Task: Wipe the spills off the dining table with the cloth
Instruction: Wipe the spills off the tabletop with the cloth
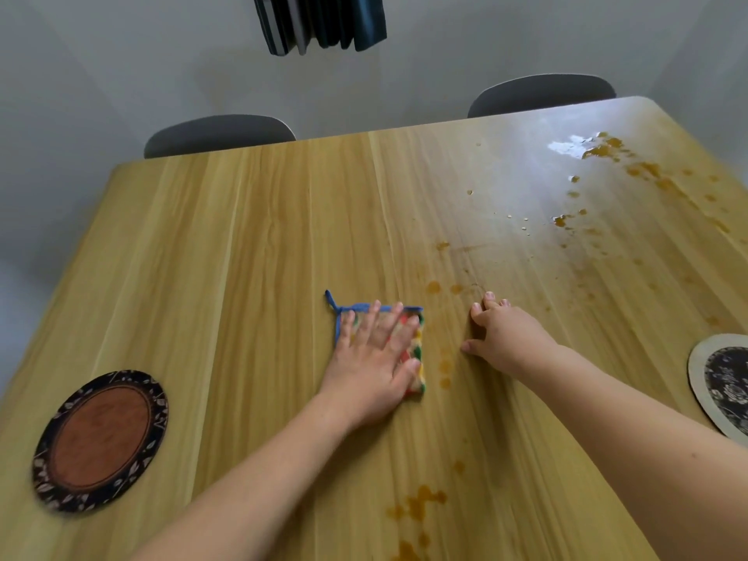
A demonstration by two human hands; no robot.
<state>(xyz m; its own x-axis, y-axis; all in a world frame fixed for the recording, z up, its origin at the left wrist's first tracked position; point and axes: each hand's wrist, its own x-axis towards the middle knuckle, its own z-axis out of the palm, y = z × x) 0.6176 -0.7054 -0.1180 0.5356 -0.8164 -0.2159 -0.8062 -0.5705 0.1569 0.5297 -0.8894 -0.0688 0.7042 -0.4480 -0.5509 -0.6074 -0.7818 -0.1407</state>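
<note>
Left hand (374,364) lies flat, fingers spread, pressing the folded blue-edged multicoloured cloth (417,350) to the pale wooden worktop (243,257).
Soft and light, it likely bunches; palm pressure suits it. Right hand (502,334) props on bent fingertips beside amber spills (445,370).

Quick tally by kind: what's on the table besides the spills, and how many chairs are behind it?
Cloth: 1, under the left hand
Round mats: 2, brown and dark floral
Chairs: 2, left and right
Total: 5
</note>
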